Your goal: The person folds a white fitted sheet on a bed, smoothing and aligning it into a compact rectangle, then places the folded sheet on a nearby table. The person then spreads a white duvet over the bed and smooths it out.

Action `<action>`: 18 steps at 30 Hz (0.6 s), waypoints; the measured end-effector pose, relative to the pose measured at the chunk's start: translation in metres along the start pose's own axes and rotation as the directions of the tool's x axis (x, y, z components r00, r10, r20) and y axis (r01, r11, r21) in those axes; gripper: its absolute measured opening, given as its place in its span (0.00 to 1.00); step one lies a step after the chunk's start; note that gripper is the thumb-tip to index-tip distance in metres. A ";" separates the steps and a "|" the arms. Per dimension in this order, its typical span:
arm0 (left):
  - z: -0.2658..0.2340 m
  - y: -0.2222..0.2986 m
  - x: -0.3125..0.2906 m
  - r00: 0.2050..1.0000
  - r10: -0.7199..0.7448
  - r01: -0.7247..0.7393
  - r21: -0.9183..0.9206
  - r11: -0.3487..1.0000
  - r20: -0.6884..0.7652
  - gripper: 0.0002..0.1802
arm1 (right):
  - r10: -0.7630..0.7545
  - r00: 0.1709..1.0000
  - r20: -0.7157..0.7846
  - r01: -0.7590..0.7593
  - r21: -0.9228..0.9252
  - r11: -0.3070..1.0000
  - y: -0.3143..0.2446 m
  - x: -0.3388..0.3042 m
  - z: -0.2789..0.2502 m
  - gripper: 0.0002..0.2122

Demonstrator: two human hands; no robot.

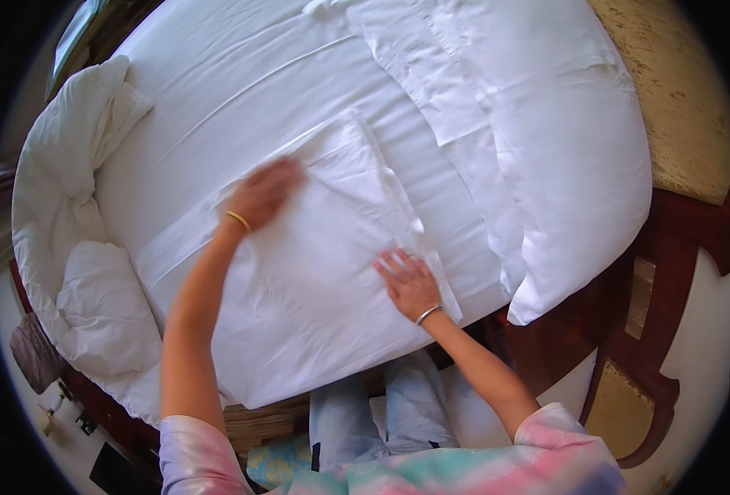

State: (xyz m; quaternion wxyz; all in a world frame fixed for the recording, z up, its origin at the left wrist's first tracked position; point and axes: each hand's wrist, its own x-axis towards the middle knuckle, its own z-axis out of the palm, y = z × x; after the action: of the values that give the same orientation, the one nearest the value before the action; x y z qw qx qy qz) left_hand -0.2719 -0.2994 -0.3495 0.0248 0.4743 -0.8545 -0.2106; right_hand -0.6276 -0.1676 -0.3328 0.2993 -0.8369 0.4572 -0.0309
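A white cloth [315,280], shaped like a pillowcase, lies spread near the bed's front edge, with small wrinkles and a seam at its right end. My left hand [267,191], with a yellow bangle at the wrist, is over the cloth's far edge; motion smears its fingers. On the right part of the same cloth, my right hand [409,282] rests flat with fingers spread, a silver bangle at its wrist. Under the cloth is the bed's white sheet [241,107], creased in long lines.
White pillows [571,157] sit at the bed's right end, by a dark wood headboard with gold padded panels [670,91]. A bunched white duvet [68,190] lies along the left end. Blue jeans [381,404] on my legs are close to the bed's front edge.
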 end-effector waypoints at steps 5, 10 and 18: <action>-0.065 -0.074 -0.101 0.726 -0.466 0.668 0.359 0.652 -0.505 0.28 | 0.084 0.993 -0.078 -0.101 -0.238 0.966 -0.027 -0.001 -0.017 0.24; 0.029 0.068 -0.235 0.910 -0.369 0.381 0.031 0.924 -0.187 0.26 | -0.427 0.897 0.110 0.431 -0.010 0.902 -0.130 0.038 0.024 0.25; 0.023 -0.059 -0.284 0.926 -0.375 0.376 0.023 0.926 -0.038 0.25 | -0.542 0.814 0.206 0.579 -0.354 0.735 -0.091 0.217 0.027 0.22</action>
State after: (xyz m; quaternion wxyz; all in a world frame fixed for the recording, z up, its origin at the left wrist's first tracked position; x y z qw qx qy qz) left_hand -0.0740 -0.0858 -0.3482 -0.0088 0.6328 -0.7504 -0.1910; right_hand -0.4253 -0.2881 -0.3552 0.1182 -0.9789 0.1662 0.0119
